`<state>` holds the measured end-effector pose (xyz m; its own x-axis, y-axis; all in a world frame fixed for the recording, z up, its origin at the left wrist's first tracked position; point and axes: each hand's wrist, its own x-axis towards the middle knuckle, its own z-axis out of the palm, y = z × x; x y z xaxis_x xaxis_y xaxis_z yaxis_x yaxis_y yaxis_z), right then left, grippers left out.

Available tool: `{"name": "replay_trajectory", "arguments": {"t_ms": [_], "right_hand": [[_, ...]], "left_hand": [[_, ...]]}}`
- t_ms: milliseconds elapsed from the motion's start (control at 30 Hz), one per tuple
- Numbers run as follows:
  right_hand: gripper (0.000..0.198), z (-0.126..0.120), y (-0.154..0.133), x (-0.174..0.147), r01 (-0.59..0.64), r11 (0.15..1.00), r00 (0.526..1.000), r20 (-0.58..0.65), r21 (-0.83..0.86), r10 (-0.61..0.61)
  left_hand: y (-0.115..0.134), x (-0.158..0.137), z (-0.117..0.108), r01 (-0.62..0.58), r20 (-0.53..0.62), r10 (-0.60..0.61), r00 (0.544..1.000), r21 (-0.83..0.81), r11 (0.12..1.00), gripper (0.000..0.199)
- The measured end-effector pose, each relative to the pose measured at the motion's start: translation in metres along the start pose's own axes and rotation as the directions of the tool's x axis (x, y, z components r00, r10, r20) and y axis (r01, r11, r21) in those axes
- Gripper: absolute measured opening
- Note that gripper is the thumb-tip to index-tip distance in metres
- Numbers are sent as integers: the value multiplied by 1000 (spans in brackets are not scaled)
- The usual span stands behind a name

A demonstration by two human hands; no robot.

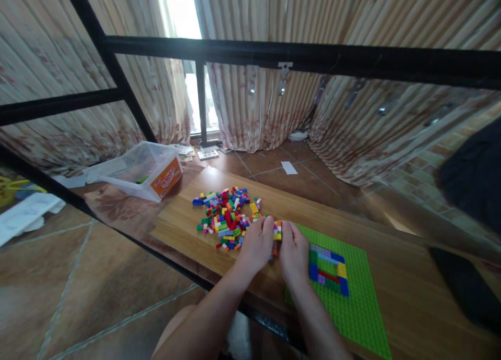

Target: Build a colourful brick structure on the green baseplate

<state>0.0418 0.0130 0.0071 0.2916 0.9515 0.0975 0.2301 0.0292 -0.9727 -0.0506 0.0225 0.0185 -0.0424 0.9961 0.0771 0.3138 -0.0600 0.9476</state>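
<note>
My left hand [256, 243] and my right hand [293, 249] are close together over the wooden board, fingers closed. Between them shows a small cluster of toy bricks [277, 230], yellow with white and pink parts, gripped from both sides. My fingers hide part of it. To the left, a loose heap of colourful toy bricks [230, 214] spreads over the wood. On the right, partly behind my right hand and forearm, lies a green baseplate [360, 276]. A rectangular frame of blue, green, yellow, red and purple bricks [341, 270] sits on it.
The wooden board [313, 214] carries a dark flat object [464, 284] at its right end. A clear plastic bin [143, 167] with an orange label stands at the left. Black metal bars [235, 52] cross behind, with curtains [282, 104] beyond.
</note>
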Motion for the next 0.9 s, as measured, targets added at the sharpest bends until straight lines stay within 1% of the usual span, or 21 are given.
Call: {"name": "replay_trajectory", "arguments": {"t_ms": [67,133,200,233,267,333,400,467,500,567,633,700,767,833,900], "right_hand": [[38,6,-4,5,-130,972,990,81,194,116],[41,9,-11,11,-254,917,960,192,307,202],[48,10,-18,18,-314,901,932,277,298,234],[51,11,-22,21,-309,913,925,307,266,223],[52,12,-25,23,-276,934,924,331,226,193],[49,15,-27,26,-162,976,925,366,147,98],[45,20,-25,25,-64,993,933,358,100,24],[45,27,-21,21,-28,996,960,279,86,3],[45,30,-19,18,-21,996,975,224,85,1],[44,36,-16,12,1,998,991,134,69,-10],[44,41,-18,9,21,999,995,98,34,-24],[45,44,-24,8,38,999,995,93,-12,-37],[46,46,-33,9,57,995,995,89,-76,-50],[45,48,-40,11,76,990,994,86,-121,-66],[44,51,-43,12,92,989,993,86,-113,-82]], "left_hand": [[-3,6,-10,79,73,-71,995,-110,991,51],[-5,11,-21,170,172,-138,975,-188,967,60],[-6,14,-31,221,256,-160,953,-232,947,63],[-7,15,-36,220,282,-146,948,-251,943,63],[-7,16,-41,202,289,-121,950,-269,942,62],[-9,20,-47,133,235,-66,970,-280,951,59],[-10,24,-51,62,114,-34,993,-247,967,56],[-11,26,-50,33,0,-33,999,-204,978,55],[-11,26,-49,31,-35,-38,999,-192,981,55],[-8,24,-46,31,-79,-45,996,-170,985,53],[-3,19,-42,20,-117,-32,993,-103,994,46],[2,14,-40,17,-154,-17,988,-2,1000,37],[6,11,-39,11,-158,2,987,78,997,31],[8,11,-40,-6,-156,21,987,93,996,28],[9,12,-40,-14,-181,29,983,84,996,26]]}}
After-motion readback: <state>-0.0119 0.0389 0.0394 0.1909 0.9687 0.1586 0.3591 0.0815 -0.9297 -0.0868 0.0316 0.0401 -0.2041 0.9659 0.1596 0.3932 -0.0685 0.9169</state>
